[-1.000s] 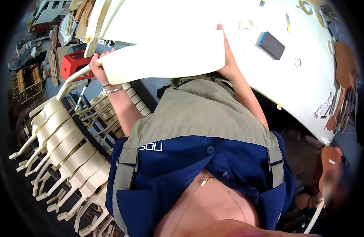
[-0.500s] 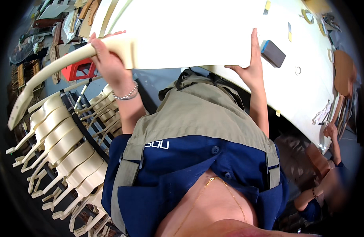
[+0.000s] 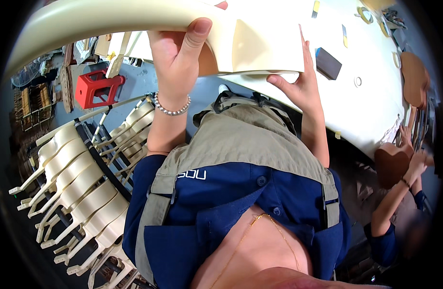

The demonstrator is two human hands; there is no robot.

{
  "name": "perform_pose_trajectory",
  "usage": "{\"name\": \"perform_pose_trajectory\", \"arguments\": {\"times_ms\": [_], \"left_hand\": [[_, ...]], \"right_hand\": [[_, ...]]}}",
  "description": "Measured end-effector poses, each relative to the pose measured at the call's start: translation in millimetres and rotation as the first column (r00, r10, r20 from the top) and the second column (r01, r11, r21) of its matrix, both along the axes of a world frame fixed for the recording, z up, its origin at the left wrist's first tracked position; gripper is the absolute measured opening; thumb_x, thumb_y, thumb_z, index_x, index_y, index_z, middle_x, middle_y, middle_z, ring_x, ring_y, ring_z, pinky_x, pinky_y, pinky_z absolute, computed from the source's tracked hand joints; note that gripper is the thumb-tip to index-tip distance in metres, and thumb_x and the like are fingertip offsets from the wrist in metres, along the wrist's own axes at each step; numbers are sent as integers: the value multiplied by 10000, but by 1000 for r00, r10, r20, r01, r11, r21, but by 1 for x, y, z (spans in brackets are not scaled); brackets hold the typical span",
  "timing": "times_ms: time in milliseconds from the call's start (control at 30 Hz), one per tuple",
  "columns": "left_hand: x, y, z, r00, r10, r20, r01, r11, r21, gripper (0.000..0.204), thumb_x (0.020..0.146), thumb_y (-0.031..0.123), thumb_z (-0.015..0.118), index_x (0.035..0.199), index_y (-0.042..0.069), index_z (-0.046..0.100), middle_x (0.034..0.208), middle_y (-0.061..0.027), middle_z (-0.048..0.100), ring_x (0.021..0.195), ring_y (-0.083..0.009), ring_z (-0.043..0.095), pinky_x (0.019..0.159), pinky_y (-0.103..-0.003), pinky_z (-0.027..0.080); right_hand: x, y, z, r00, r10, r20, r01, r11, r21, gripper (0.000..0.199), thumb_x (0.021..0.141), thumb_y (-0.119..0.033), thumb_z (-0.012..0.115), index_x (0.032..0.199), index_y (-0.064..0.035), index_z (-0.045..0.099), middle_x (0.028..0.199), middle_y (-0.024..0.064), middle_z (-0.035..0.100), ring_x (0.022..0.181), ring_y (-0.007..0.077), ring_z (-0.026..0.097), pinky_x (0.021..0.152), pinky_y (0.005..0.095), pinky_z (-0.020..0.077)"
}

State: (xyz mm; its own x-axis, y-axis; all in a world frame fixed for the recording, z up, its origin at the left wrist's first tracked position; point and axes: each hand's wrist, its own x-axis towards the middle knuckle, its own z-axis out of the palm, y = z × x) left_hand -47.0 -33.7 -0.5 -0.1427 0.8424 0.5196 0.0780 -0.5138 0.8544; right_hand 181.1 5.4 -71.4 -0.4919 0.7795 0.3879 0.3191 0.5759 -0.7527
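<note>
I hold up a cream-coloured unfinished guitar [image 3: 264,50], its long neck reaching to the upper left, close to the camera. My left hand [image 3: 175,55] is wrapped around the neck where it meets the body, thumb on the near side. Some of its fingers are hidden behind the neck. At the body's right end, my right hand [image 3: 301,84] supports the edge, fingers straight up along it and thumb stretched below. The body is tilted, with a curved cutaway beside my left hand.
A white worktable [image 3: 365,103] carries a dark sanding block [image 3: 328,63] and tape rolls [image 3: 364,14]. Several cream guitars hang on a rack [image 3: 82,168] at left. A red stool [image 3: 94,89] stands behind it. Another person [image 3: 390,207] handles a brown guitar body [image 3: 390,161] at right.
The guitar has tilted and come nearer, its neck swinging up toward the camera. My left hand has moved right with it, while my right hand has shifted slightly left at the body's end.
</note>
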Motion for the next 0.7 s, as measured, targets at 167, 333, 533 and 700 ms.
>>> {"name": "perform_pose_trajectory", "arguments": {"times_ms": [167, 333, 533, 700], "left_hand": [[-21, 6, 17, 959, -282, 10, 279, 945, -170, 418, 841, 115, 554, 1196, -86, 463, 1167, -281, 528, 1006, -365, 592, 886, -387, 490], [-55, 6, 2, 998, -63, 10, 64, 984, -169, 446, 855, 164, 553, 1191, -120, 475, 1139, -274, 549, 1015, -349, 592, 890, -369, 487], [-102, -20, -33, 848, 432, 309, -222, 817, -533, 581, 875, 367, 497, 1319, 6, 395, 1202, -204, 539, 1088, -253, 547, 858, -346, 485], [-130, -36, -82, 690, 552, 469, -156, 745, -648, 525, 893, 366, 474, 1306, 47, 422, 1221, -153, 526, 1110, -254, 524, 904, -370, 469]], "right_hand": [[16, 6, -19, 894, -259, 367, 158, 946, 284, 1018, 581, -617, 668, 1403, -150, 290, 1433, 111, 311, 1323, 301, 291, 1033, 628, 154], [53, 25, -75, 878, -421, 230, 444, 894, -59, 748, 780, -511, 608, 1361, -103, 374, 1389, 153, 372, 1302, 282, 335, 1048, 526, 226], [26, -9, -110, 875, -349, -334, -72, 590, -804, 823, 866, -651, 31, 1414, -71, 235, 1436, 161, 277, 1301, 322, 307, 1082, 447, 213], [2, -26, -89, 808, -405, -427, -130, 584, -801, 831, 853, -684, 70, 1430, -102, 209, 1456, 140, 237, 1322, 323, 253, 1034, 426, 271]]}}
